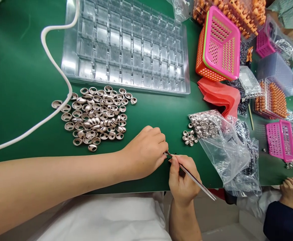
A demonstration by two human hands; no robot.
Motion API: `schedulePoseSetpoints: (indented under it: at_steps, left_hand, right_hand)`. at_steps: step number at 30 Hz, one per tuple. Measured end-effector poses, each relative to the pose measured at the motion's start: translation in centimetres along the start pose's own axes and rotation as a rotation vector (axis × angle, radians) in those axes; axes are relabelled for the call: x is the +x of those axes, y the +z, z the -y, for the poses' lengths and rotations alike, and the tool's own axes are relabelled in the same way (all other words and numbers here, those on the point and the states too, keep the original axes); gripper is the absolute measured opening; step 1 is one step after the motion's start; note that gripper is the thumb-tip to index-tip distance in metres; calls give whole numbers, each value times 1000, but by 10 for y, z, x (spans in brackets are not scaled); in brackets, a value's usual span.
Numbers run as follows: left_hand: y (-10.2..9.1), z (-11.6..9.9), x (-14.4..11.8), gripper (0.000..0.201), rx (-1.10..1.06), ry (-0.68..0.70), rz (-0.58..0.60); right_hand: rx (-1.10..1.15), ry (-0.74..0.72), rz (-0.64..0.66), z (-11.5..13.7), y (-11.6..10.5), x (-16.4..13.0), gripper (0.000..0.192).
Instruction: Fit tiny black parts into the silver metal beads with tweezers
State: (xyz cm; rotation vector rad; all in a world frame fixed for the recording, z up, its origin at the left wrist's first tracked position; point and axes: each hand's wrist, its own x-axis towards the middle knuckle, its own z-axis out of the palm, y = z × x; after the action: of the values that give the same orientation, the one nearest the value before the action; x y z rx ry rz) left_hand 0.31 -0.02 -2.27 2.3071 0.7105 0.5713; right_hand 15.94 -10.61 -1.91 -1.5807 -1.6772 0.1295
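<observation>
My right hand (183, 179) grips thin metal tweezers (194, 179) whose tips point up-left to the fingertips of my left hand (146, 150). My left hand rests on the green mat (23, 83) with its fingers pinched together at the tweezer tips; whatever small part sits between them is hidden. A pile of several rose-gold metal caps (96, 115) lies just left of and beyond my left hand. A few small silver rings (189, 137) lie to the right, spilled from a clear bag (219, 140).
An empty clear compartment tray (126, 43) lies at the back. A white tube (53, 63) curves across the left. Pink and orange baskets (218, 45), a red cloth (220, 95) and bagged parts crowd the right. Another person's hand (290, 192) is at the lower right.
</observation>
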Motion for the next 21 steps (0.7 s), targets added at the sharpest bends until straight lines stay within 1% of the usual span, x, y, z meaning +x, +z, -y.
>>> schedulePoseSetpoints:
  at_steps: [5,12,21]
  left_hand:
    - [-1,-1,0,14,-6,1,-2]
    - [-2,-1,0,12,-18,-9,24]
    - [-3,-1,0,13,-15,-10,22]
  right_hand:
    - [7,10,5,0,0,-1,24]
    - [48,35,-61,-1,0,-3,26]
    - [21,65,-47,0,-1,-3,22]
